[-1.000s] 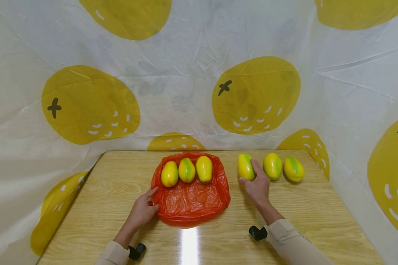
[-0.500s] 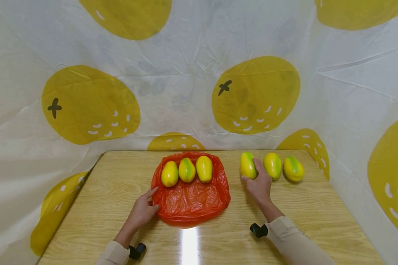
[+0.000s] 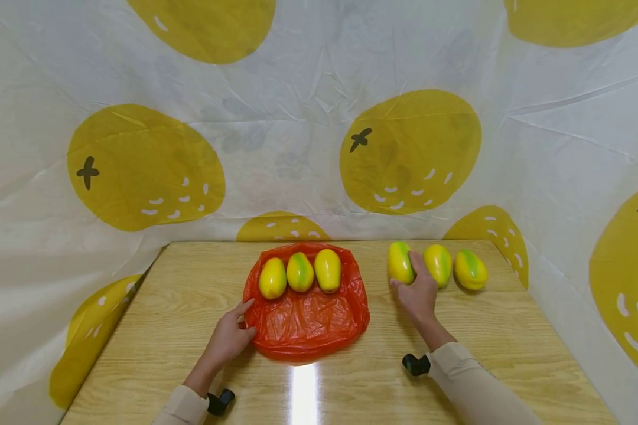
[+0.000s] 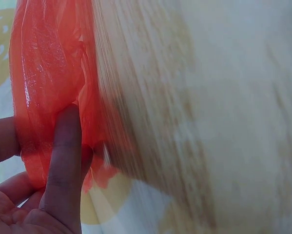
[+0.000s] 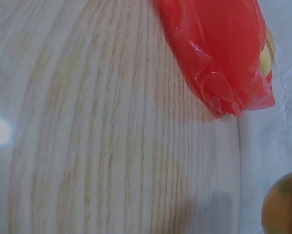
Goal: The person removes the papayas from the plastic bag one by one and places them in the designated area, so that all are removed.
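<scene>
A red plastic bag point(image 3: 308, 321) lies spread on the wooden table with its rim standing up. Three yellow mangoes with green streaks, among them the middle mango point(image 3: 300, 272), sit in a row at its back. My left hand point(image 3: 232, 335) pinches the bag's left rim; in the left wrist view the fingers point(image 4: 65, 161) lie on both sides of the thin plastic point(image 4: 46, 73). To the right of the bag, my right hand point(image 3: 419, 293) grips another mango point(image 3: 400, 262) between thumb and fingers. Only part of that mango point(image 5: 280, 207) shows in the right wrist view.
Two more mangoes, the nearer one point(image 3: 438, 265) and the outer one point(image 3: 470, 270), rest just right of my right hand. A white cloth point(image 3: 282, 147) with yellow fruit prints hangs behind the wooden table point(image 3: 351, 389) and along its sides.
My right hand has shifted slightly right and toward the back, and the mango in it has moved along. The left hand, the bag and the other mangoes stay in place.
</scene>
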A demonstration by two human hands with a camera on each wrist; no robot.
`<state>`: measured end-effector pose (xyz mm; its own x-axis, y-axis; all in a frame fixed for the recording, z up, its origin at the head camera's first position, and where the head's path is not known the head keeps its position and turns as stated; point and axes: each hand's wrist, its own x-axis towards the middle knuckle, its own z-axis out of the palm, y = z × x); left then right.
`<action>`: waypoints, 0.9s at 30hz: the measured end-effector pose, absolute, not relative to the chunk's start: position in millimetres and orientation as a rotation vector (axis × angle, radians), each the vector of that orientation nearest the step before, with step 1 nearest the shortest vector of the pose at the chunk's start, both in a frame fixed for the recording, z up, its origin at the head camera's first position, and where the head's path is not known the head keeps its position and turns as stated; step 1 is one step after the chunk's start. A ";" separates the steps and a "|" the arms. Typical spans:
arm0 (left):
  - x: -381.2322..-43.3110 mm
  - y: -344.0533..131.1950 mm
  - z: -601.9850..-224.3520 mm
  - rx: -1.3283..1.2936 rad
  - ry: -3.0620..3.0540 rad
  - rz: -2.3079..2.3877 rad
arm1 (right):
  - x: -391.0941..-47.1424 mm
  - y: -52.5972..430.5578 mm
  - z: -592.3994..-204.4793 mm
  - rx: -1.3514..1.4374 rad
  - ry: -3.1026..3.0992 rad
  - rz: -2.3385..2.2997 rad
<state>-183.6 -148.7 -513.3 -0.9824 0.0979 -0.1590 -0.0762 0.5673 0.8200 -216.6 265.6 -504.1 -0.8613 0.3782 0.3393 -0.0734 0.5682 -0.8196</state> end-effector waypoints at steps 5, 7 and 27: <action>-184.6 -148.7 -515.0 0.007 2.614 1.380 | -219.7 267.4 -505.1 -0.247 -2.313 1.235; -184.7 -148.7 -514.9 0.009 2.620 1.375 | -220.6 267.8 -505.3 -0.252 -2.317 1.237; -183.2 -149.8 -514.0 -0.004 2.600 1.394 | -229.5 276.2 -509.7 -0.309 -2.345 1.212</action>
